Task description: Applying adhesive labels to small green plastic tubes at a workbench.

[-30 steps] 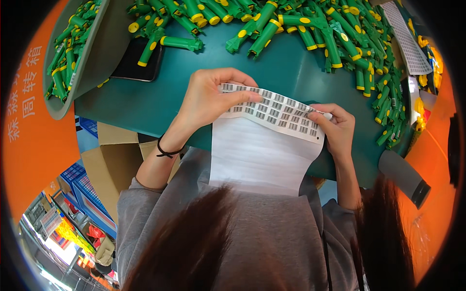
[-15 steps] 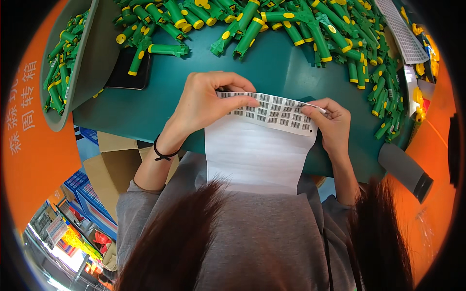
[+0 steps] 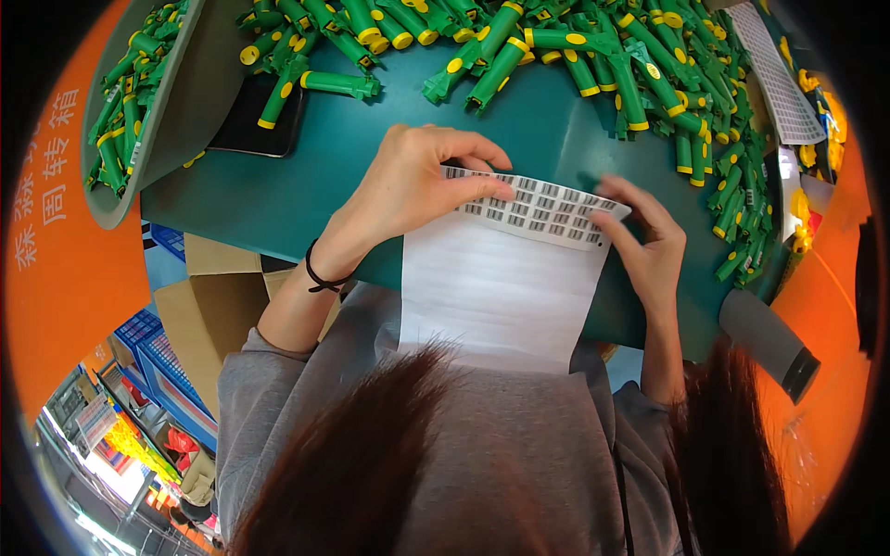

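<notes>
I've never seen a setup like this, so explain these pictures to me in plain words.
There is no machine here, just a person's bare left hand and right hand. The view comes from a wide fisheye camera worn on the person's head and looking down, which is why straight edges bend toward the rim.

The left hand pinches the top edge of a white sheet, which has rows of small dark printed blocks along its upper part. The right hand is at the sheet's upper right corner; it is blurred, so I cannot tell whether it grips.

On the green table lie many green pieces with yellow ends and a flat black object. At the left, a grey tub holds more pieces.
</notes>
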{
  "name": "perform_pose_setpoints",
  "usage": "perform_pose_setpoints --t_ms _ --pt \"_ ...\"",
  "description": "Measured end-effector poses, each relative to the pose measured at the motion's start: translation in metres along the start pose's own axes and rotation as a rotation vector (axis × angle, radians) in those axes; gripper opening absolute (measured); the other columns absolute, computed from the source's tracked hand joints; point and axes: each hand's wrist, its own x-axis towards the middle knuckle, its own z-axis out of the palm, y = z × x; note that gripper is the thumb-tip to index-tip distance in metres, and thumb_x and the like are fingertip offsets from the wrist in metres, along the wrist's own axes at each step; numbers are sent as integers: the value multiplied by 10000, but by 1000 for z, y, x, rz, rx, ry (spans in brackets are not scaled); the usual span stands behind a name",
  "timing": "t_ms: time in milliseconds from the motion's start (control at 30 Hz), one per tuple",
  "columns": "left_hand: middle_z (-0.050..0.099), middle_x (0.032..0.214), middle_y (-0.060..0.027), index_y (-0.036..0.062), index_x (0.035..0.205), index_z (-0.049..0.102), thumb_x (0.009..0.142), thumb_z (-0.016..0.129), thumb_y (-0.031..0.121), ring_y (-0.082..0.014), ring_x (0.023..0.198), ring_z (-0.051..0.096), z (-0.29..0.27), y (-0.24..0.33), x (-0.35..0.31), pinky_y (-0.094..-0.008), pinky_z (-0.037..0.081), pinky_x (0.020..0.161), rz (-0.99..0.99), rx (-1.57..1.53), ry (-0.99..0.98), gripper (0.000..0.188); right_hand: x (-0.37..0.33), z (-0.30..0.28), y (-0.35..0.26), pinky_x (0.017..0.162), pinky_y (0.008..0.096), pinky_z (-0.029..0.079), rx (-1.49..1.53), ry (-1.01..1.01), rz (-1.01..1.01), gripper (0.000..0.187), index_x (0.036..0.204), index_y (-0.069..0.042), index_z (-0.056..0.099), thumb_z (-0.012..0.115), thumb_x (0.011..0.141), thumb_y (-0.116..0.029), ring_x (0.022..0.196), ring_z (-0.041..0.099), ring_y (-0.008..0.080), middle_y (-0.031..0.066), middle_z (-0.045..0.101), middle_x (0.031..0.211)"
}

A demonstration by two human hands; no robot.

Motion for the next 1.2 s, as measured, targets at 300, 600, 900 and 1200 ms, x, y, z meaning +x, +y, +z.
perform_pose_setpoints --t_ms 300,600,900,1200 --pt "720 854 -52 77 921 794 728 865 141 -203 788 652 8 -25 -3 -308 509 726 357 247 142 215 -12 20 12 1000 375 381 -693 142 -469 403 1188 -91 718 804 799 -150 1144 550 257 45 639 1238" --pt "698 911 -16 107 909 774 753 836 208 -214 815 628 9 -33 -2 -343 493 772 400 182 149 196 5 38 -10 969 400 403 -695 55 -531 388 1177 -72 705 789 802 -125 1049 580 258 55 665 1152" --pt "652 989 -12 85 1024 732 783 797 201 -207 987 594 17 -5 -6 -350 461 864 473 522 113 276 2 49 -6 895 366 460 -593 197 -518 339 1098 -74 742 819 769 -92 969 599 249 49 680 1071" --pt "625 1011 -18 88 979 698 776 790 152 -229 990 591 24 -11 -10 -377 485 841 446 366 119 232 -1 44 4 866 362 452 -706 250 -686 370 1101 -115 753 845 742 -126 933 573 224 18 657 1020"
